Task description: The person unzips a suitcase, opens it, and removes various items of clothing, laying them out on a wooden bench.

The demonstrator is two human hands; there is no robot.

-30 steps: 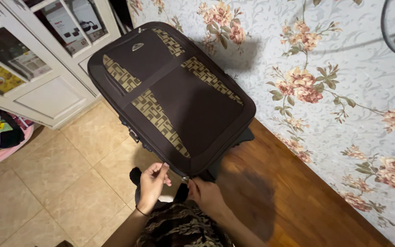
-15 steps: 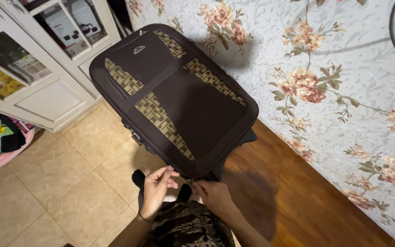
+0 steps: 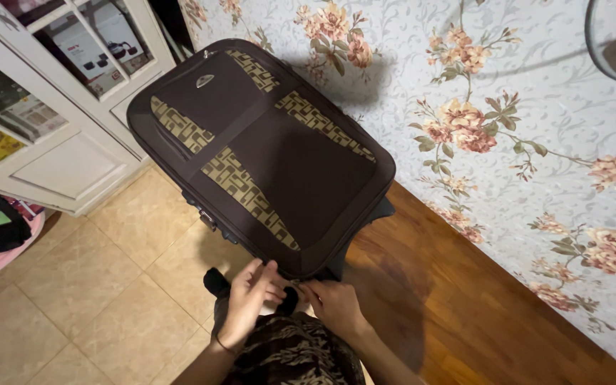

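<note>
The suitcase stood tilted on the floor against the wall at twelve o'clock, its near corner at both hands, the left hand steadying the edge, the right hand pinching the zipper pull.

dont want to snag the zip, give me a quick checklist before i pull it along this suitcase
1. Right hand on the zipper pull at the near corner: ok, fingers pinch there, though the pull is tiny.
2. Left hand steadying the suitcase: ok, fingers rest on its near edge.
3. Suitcase stable: cannot tell, it stands tilted with its far side toward the floral wall, base hidden.
4. Zipper track free of cloth: cannot tell, too small to see.
5. Room on the left side: ok, tiled floor lies bare between suitcase and white cabinet.
</note>
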